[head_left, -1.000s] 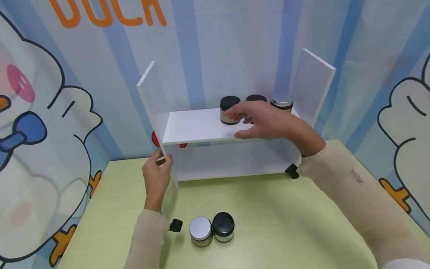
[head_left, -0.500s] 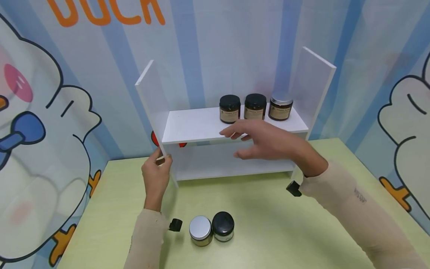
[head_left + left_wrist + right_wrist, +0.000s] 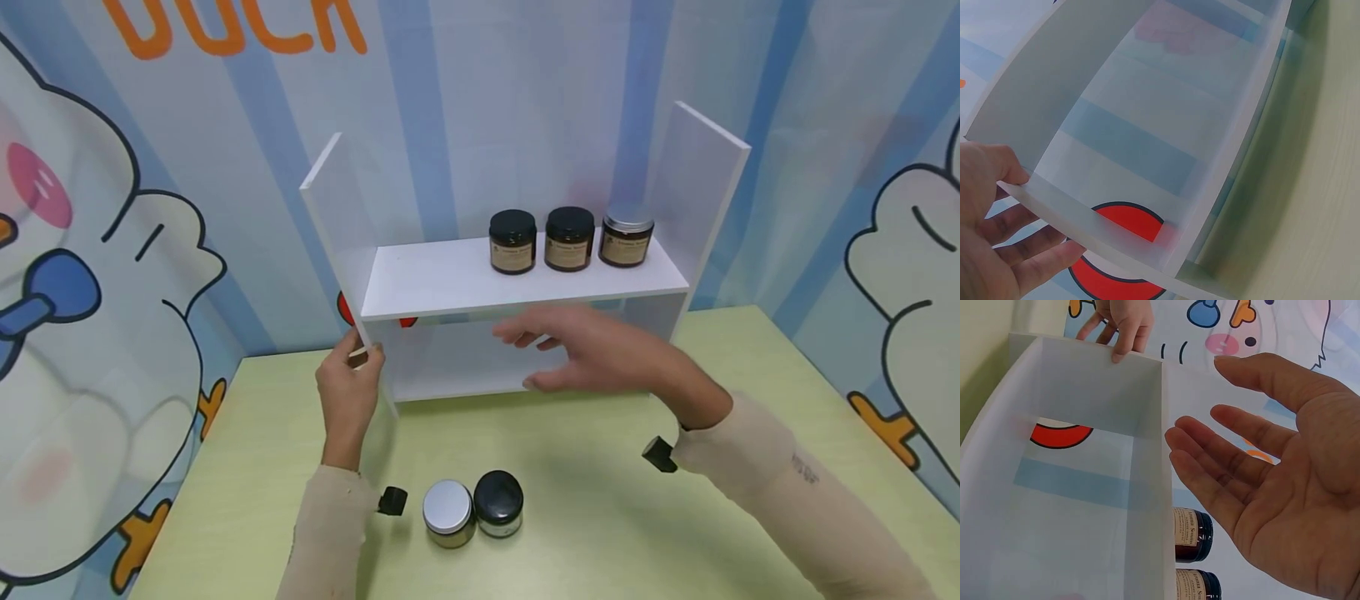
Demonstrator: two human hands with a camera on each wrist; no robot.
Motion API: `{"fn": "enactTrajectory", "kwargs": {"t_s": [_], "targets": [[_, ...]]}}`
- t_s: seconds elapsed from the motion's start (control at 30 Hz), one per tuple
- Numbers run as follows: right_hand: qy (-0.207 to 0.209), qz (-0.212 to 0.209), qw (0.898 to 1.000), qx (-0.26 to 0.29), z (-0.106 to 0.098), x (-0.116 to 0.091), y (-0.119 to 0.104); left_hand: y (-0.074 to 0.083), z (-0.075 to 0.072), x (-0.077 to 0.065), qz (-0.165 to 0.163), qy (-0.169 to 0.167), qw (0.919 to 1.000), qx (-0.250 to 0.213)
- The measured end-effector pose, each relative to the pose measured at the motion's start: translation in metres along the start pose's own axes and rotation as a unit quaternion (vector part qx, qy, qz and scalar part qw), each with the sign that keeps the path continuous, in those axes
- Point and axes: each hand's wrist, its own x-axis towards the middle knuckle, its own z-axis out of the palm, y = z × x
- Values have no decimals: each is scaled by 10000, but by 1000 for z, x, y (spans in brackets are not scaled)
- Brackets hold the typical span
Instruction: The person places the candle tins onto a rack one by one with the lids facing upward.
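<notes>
My left hand [image 3: 350, 398] pinches the left side panel of a white two-tier shelf [image 3: 435, 287], thumb on the inside and fingers behind, as the left wrist view also shows. In front of the lower tier my right hand [image 3: 592, 350] hovers with fingers spread, holding nothing. Three dark glass jars with tan labels line the upper tier's right half: a black-lidded jar [image 3: 513, 242], another black-lidded jar [image 3: 569, 239] and a silver-lidded jar [image 3: 626, 237]. On the table, a second silver-lidded jar [image 3: 448, 512] stands against a third black-lidded jar [image 3: 498, 503].
The pale green table [image 3: 600, 517] runs under the shelf. Behind it hangs a blue striped backdrop [image 3: 510, 100] with cartoon ducks. Tall side panels, such as the right panel [image 3: 701, 183], rise above the upper tier. Each sleeve carries a black wrist camera [image 3: 660, 454].
My right hand has drawn down and back from the upper tier's jars to in front of the lower tier, uncovering their labels. The left hand keeps its hold.
</notes>
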Motion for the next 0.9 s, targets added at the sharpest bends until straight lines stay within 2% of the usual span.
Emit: {"fn": "enactTrajectory", "kwargs": {"t_s": [0.47,0.9], "targets": [[7,-64,9997,225,21,-11,11,0,2,1,9,50,10000,47],[-120,137,9979,624,36,-13,19,0,1,0,92,90,9999,50]]}}
